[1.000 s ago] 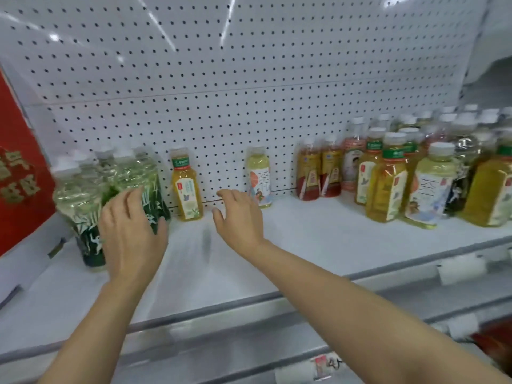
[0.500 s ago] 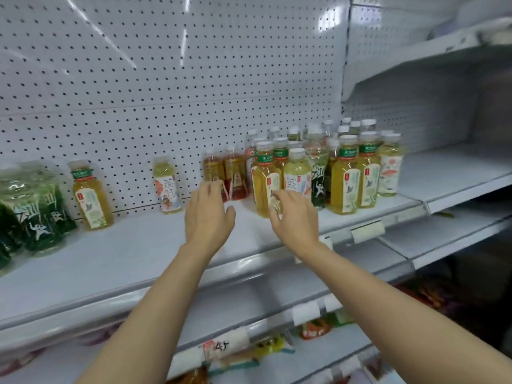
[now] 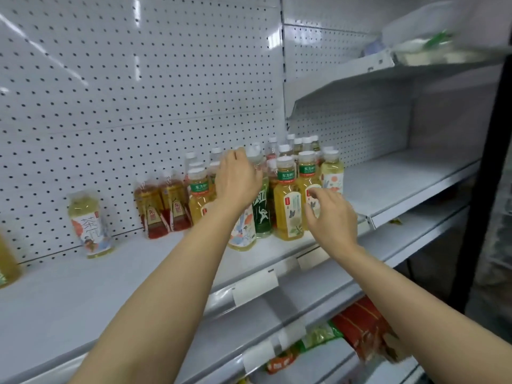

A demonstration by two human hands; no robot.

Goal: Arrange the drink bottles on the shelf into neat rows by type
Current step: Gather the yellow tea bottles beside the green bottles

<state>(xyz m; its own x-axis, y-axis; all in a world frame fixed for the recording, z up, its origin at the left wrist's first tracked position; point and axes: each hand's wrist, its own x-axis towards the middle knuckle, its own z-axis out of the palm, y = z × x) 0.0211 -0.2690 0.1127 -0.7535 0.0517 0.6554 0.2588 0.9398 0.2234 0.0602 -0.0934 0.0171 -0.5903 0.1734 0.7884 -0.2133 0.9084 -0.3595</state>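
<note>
We find the drink bottles bunched in a mixed cluster (image 3: 293, 173) at about 1 o'clock on the white metal shelf (image 3: 83, 295), against perforated pegboard (image 3: 110, 92). All are clear plastic with white caps: yellow tea behind green neck bands, one dark green bottle (image 3: 262, 217), pale ones with floral labels. At 11 o'clock two amber bottles with red labels (image 3: 162, 209) stand touching; a lone pale bottle (image 3: 88, 223) stands well apart at 9 o'clock.

Our left hand (image 3: 238, 181) reaches over the cluster's caps, fingers curled; we cannot tell whether it grips anything. Our right hand (image 3: 331, 214) is partly spread, fingertips just beside a yellow bottle (image 3: 288, 206) at the front, holding nothing.

Against the frame half a second ago, both hands have advanced from the shelf edge into the cluster, and the left-hand green bottles have left view.
</note>
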